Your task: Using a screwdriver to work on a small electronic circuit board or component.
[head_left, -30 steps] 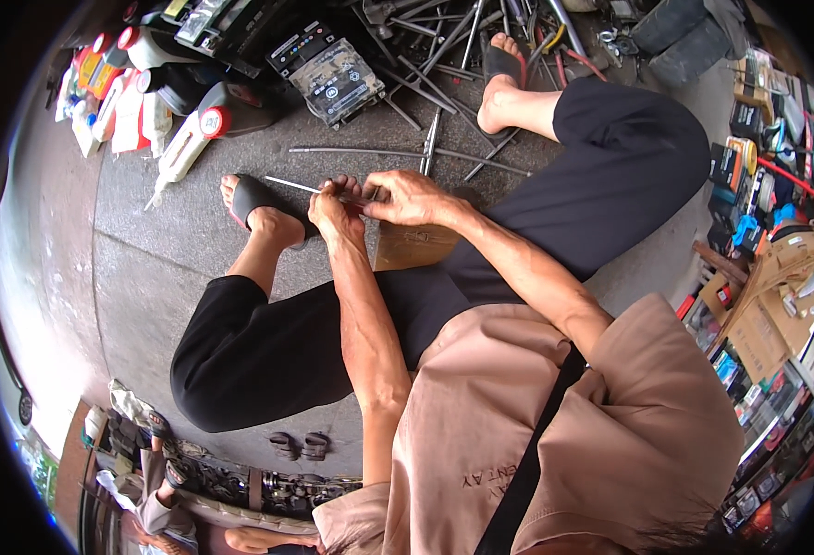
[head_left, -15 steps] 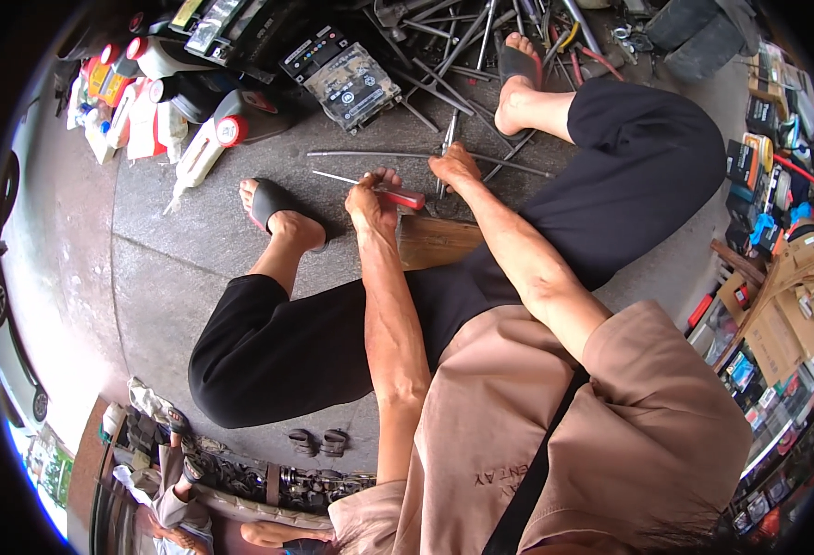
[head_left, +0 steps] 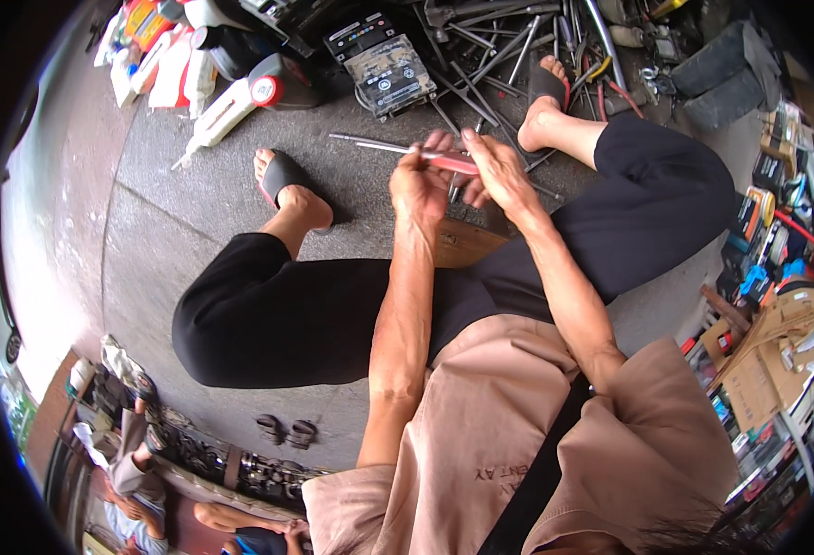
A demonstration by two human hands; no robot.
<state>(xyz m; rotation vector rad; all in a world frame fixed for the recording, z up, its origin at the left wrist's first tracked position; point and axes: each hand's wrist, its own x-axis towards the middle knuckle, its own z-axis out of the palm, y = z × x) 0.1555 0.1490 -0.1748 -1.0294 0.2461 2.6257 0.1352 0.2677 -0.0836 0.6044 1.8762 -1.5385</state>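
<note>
My left hand [head_left: 418, 188] holds a screwdriver with a red handle [head_left: 449, 162] by the front of its handle, the thin shaft pointing left. My right hand [head_left: 502, 178] is at the rear end of the same handle, thumb above and fingers below it. The fingertips of both hands are partly blurred. Behind the hands a long thin metal rod [head_left: 351, 140] lies on the ground, much of it covered. A shiny metal tool shows in part beneath my right fingers. Below the hands is a wooden block [head_left: 467, 245], partly hidden by my legs.
A dirty battery [head_left: 390, 79] and a heap of metal tools [head_left: 495, 46] lie ahead. Bottles [head_left: 222, 116] stand at the left front. Boxes and cardboard [head_left: 768, 356] crowd the right. Other people [head_left: 134, 509] are at the lower left, near a pair of sandals [head_left: 287, 430].
My right hand has left the metal tool on the ground and come to the screwdriver's handle. My left hand has moved right and slightly forward with the screwdriver. The view has shifted.
</note>
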